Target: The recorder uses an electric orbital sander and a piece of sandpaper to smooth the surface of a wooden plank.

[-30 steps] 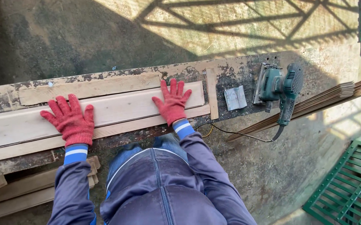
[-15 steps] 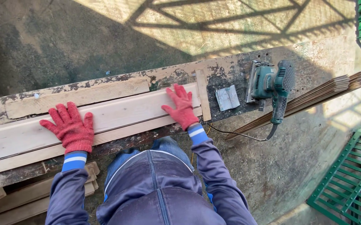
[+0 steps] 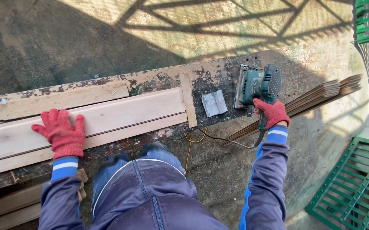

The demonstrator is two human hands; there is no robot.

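My left hand (image 3: pixel 60 133), in a red knit glove, lies flat with fingers spread on a long pale wooden board (image 3: pixel 120 112) that rests on a worn, paint-flaked workbench (image 3: pixel 159 79). My right hand (image 3: pixel 271 112), also in a red glove, is closed around the handle of a green electric sander (image 3: pixel 256 87) that sits on the bench to the right of the board. A short wooden strip (image 3: pixel 188 105) stands across the board's right end. A folded grey piece of sandpaper (image 3: pixel 214 103) lies between that strip and the sander.
A stack of thin dark wooden slats (image 3: pixel 316 100) runs off the bench's right end. The sander's black cable (image 3: pixel 218 138) and a yellow wire hang below the bench edge. Green metal grilles (image 3: pixel 355 183) lie at lower right and top right. More planks (image 3: pixel 18 204) lie under the bench at left.
My right hand left the board, moved right and closed on the sander's handle. My left hand stayed flat on the board. The view shifted right.
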